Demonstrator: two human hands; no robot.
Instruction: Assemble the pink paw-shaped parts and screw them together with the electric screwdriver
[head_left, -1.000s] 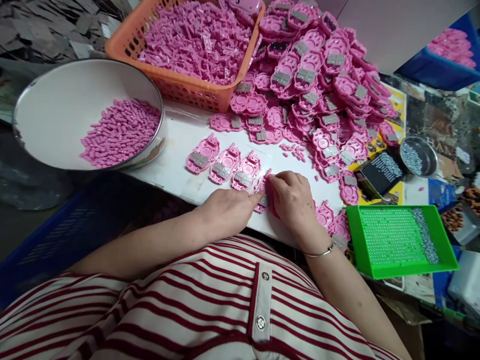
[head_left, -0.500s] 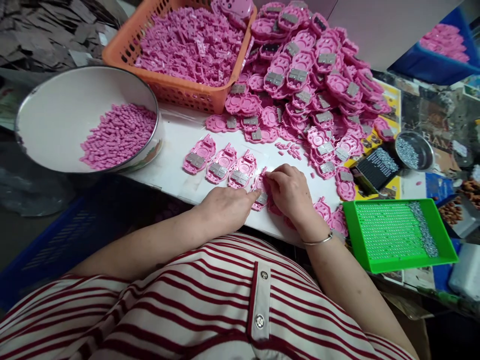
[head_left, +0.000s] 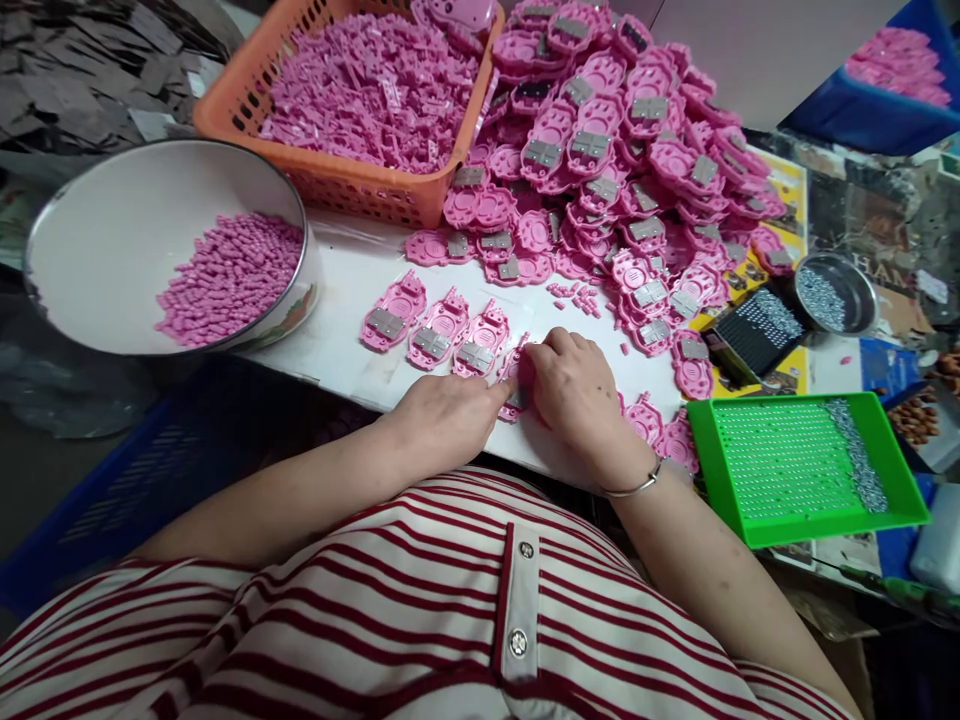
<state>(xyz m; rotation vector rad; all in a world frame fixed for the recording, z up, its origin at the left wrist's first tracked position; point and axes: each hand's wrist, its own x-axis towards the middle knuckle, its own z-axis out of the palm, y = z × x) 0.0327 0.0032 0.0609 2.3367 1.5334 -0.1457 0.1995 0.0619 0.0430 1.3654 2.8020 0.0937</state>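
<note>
My left hand rests at the table's near edge, fingers curled and the index fingertip pressed on a pink plastic housing with a grey metal plate. Over that same housing is my right hand, its fingers bunched together at the upper right side; anything pinched in them is hidden. To the left, three similar housings lie in a slanted row, the nearest one beside my left hand. More pink housings lie partly covered beyond my right wrist. Small pink pegs are scattered behind my hands.
A white enamel basin holds pink pegs. Behind it stands an orange basket full of pink parts, next to a heap of housings. At right are a green tray of screws, a black tray and a metal bowl.
My right hand has shifted slightly left and turned further over the housing, covering more of it. My left hand stays on the housing. The view has moved a little.
</note>
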